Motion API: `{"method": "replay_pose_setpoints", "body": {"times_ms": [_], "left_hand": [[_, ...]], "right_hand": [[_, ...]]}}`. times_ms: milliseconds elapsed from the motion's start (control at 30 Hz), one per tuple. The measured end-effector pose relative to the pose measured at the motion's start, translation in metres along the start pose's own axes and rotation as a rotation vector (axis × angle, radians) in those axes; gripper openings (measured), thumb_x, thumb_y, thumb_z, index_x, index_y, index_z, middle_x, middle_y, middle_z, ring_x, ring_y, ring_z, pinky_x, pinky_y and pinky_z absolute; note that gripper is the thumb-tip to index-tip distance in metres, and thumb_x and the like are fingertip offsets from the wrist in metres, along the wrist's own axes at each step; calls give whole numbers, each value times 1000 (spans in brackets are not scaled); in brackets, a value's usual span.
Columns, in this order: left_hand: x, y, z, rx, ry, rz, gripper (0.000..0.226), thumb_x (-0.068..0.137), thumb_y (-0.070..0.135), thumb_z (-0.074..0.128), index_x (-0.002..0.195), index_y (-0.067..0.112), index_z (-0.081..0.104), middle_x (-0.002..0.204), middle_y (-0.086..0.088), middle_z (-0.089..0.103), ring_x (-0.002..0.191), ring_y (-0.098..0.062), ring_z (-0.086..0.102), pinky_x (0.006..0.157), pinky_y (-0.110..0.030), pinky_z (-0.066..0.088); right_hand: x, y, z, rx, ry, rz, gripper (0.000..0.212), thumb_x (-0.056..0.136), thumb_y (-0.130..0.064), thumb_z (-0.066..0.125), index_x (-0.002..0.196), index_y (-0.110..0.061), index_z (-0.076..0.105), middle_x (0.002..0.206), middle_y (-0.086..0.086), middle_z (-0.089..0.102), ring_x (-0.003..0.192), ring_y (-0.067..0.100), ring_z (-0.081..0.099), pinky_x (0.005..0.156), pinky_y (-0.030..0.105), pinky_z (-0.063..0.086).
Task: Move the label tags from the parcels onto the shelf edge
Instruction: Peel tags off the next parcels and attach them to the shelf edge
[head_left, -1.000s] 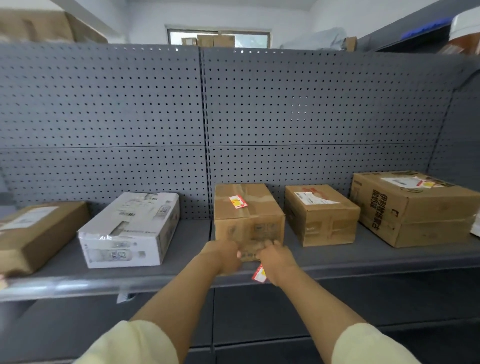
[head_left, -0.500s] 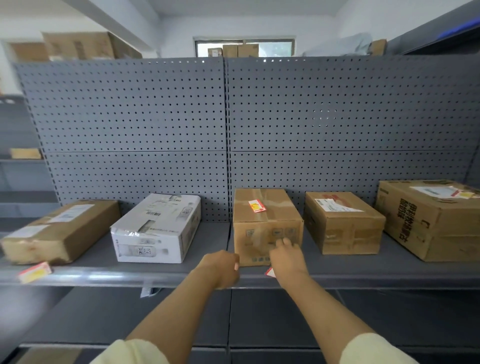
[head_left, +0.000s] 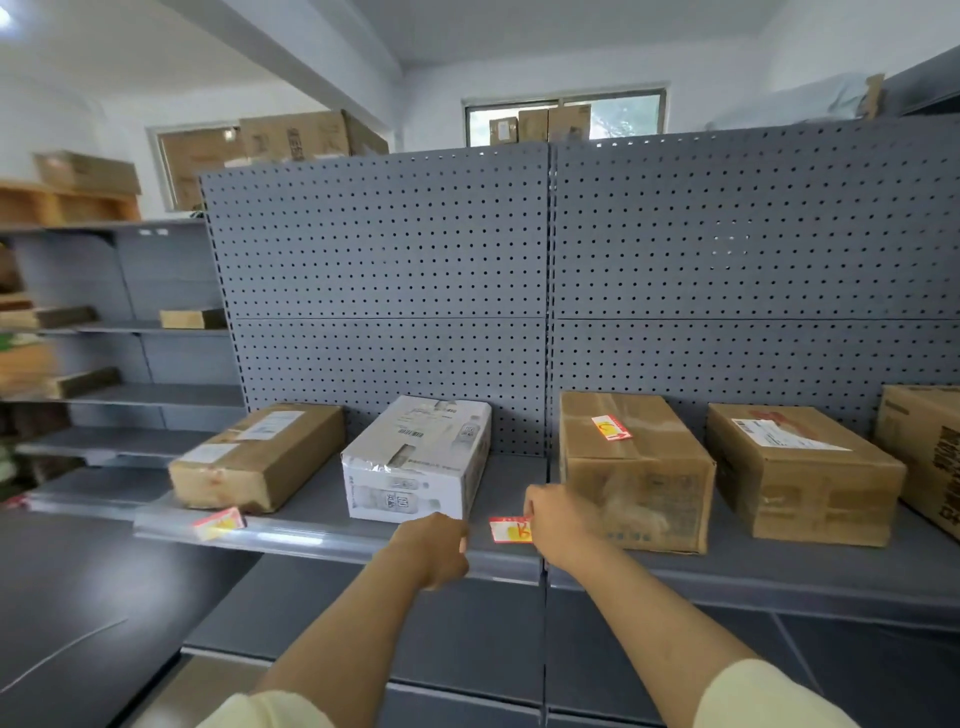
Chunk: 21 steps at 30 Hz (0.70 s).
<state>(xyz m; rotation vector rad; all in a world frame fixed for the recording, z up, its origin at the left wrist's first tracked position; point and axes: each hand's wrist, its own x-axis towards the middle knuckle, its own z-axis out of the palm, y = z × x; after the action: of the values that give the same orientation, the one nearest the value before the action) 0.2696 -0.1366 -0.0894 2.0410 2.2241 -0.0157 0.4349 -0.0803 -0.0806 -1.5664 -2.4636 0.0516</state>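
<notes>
My right hand (head_left: 558, 522) pinches a red and white label tag (head_left: 510, 529) and holds it just above the front of the grey shelf edge (head_left: 332, 540), between the white box (head_left: 415, 460) and a brown parcel (head_left: 636, 467). My left hand (head_left: 434, 545) hovers in a loose fist just left of the tag, holding nothing. Another red tag (head_left: 611, 428) is stuck on top of that brown parcel. A third tag (head_left: 219, 523) sits on the shelf edge below the left brown parcel (head_left: 260, 454).
Two more brown parcels (head_left: 800, 470) (head_left: 930, 452) stand to the right on the same shelf. A grey pegboard (head_left: 545, 291) backs the shelf. Further shelves with boxes (head_left: 130, 395) stand at the left. A lower grey shelf (head_left: 753, 649) runs beneath.
The view has swung left and pulled back. My right hand has carried the tag leftward from in front of the brown parcel to the gap beside the white box. My left hand followed.
</notes>
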Motion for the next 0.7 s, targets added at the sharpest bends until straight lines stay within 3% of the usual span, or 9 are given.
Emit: {"method": "replay_pose_setpoints", "body": {"times_ms": [67,167,300,400,600,700], "left_hand": [[-2,-58,-4,-14,8,-28,29,87,22,47,114,19,60,124,-9,60,108,-30,59,87,-35,47],[2,-85,-8,-51,23,-37,30,86,23,45,112,20,59,123,-7,60,106,-29,59,88,-37,48],[3,-83,-15,-76,44,-29,37,88,24,44,123,22,56,134,-3,56,118,-27,55,96,-37,45],[8,-125,-22,-95,74,3,41,87,27,47,127,26,54,134,1,57,118,-25,56,96,-36,45],[10,-173,-17,-121,48,45,40,85,22,45,123,24,56,130,-1,58,113,-26,58,88,-34,46],[14,-186,-9,-135,22,54,38,85,21,43,120,23,57,129,-1,58,113,-24,57,88,-32,45]], "right_hand": [[21,-52,11,24,0,-35,24,90,-3,46,109,-12,59,112,10,63,96,27,62,75,35,51],[26,-76,13,36,14,-21,24,92,-5,45,110,-12,59,114,9,63,98,28,63,78,36,51],[29,-75,13,43,34,3,26,91,-5,42,108,-12,61,110,10,65,95,28,63,70,32,47],[39,-111,20,53,23,27,26,90,-5,42,106,-13,60,109,9,65,88,24,61,66,28,43],[43,-154,36,41,-29,81,26,89,-5,43,108,-12,59,113,10,63,85,22,54,76,31,48],[43,-161,42,19,-48,102,26,90,-5,43,111,-11,57,116,11,62,98,27,61,82,32,49]]}}
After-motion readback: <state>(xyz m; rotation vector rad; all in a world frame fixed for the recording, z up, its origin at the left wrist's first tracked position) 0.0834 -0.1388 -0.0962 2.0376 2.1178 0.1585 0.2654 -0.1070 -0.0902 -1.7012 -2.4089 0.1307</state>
